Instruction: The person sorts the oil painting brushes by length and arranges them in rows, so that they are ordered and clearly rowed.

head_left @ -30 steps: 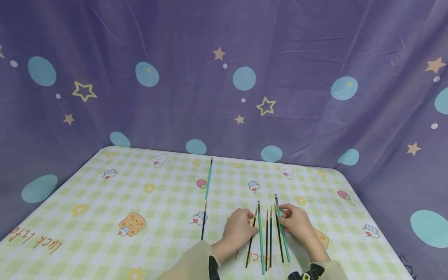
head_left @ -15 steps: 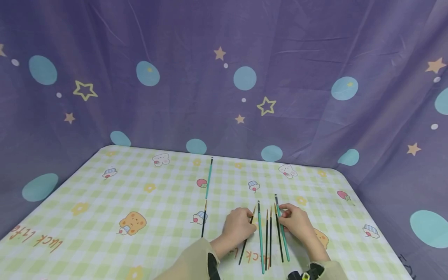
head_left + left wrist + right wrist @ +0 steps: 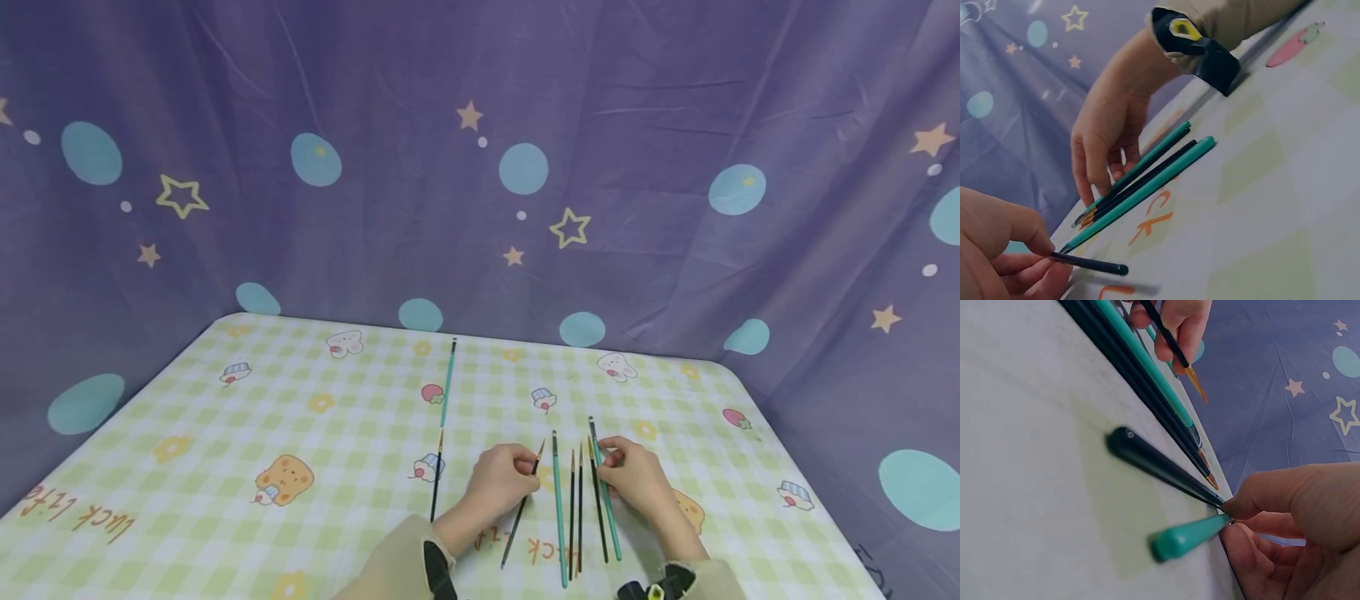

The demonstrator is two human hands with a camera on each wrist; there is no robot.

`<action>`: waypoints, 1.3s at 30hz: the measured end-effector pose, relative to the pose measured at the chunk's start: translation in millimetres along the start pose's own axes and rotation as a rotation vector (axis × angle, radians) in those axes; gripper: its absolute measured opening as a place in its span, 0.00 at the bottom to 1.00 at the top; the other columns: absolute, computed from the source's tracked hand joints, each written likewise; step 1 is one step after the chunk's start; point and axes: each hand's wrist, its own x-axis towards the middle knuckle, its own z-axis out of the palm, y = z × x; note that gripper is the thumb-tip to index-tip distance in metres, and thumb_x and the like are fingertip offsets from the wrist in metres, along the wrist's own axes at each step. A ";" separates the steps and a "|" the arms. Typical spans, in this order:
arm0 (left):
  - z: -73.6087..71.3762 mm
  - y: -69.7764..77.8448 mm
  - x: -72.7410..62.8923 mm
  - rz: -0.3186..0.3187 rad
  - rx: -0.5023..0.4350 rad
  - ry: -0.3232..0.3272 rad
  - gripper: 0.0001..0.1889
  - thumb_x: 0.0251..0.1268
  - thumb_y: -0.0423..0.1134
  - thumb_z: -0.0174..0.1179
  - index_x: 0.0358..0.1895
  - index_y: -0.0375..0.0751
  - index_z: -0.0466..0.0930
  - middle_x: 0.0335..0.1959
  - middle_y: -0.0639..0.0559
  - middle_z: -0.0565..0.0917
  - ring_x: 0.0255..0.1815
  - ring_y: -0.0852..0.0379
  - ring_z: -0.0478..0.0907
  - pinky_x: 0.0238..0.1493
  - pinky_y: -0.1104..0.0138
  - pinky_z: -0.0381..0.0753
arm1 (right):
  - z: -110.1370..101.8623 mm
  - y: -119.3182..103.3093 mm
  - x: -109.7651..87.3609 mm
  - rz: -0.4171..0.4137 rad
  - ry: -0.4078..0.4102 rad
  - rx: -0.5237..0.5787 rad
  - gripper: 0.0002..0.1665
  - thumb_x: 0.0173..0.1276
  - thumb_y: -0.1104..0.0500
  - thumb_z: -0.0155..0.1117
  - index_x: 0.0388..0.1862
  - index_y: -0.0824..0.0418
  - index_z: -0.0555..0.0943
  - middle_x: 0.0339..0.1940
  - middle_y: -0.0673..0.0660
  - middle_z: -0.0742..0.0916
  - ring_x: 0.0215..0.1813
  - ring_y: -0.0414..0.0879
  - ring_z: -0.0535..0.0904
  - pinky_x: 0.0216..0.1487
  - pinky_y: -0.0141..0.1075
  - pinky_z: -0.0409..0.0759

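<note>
Thumb and fingers of my left hand (image 3: 497, 483) pinch a dark-handled paintbrush (image 3: 516, 529), its bristles pointing away from me; in the left wrist view its dark handle (image 3: 1094, 264) slants over the cloth. My right hand (image 3: 639, 479) pinches a teal paintbrush (image 3: 611, 529) near its ferrule. Close beside that lies a dark paintbrush (image 3: 601, 525), whose narrow end also meets the right fingertips in the right wrist view. Between the hands lie another teal paintbrush (image 3: 559, 517) and two dark paintbrushes (image 3: 581, 521), roughly parallel.
Farther left, a teal paintbrush (image 3: 448, 383) lies end to end with a dark paintbrush (image 3: 437, 475). A green-checked cloth (image 3: 360, 450) covers the table. Behind it hangs a purple curtain (image 3: 405, 225) with stars and dots.
My left hand has drawn its dark paintbrush leftward, away from the teal one beside it, and tilted it more. The right hand has stayed in place.
</note>
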 end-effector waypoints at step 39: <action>-106.8 -40.3 -13.2 -0.086 -0.232 0.019 0.23 0.51 0.27 0.57 0.54 0.40 0.75 0.36 0.46 0.77 0.24 0.56 0.76 0.23 0.64 0.80 | -0.5 0.9 -0.6 -0.006 0.002 0.007 0.23 0.52 0.66 0.61 0.51 0.65 0.76 0.26 0.52 0.78 0.22 0.41 0.73 0.20 0.32 0.76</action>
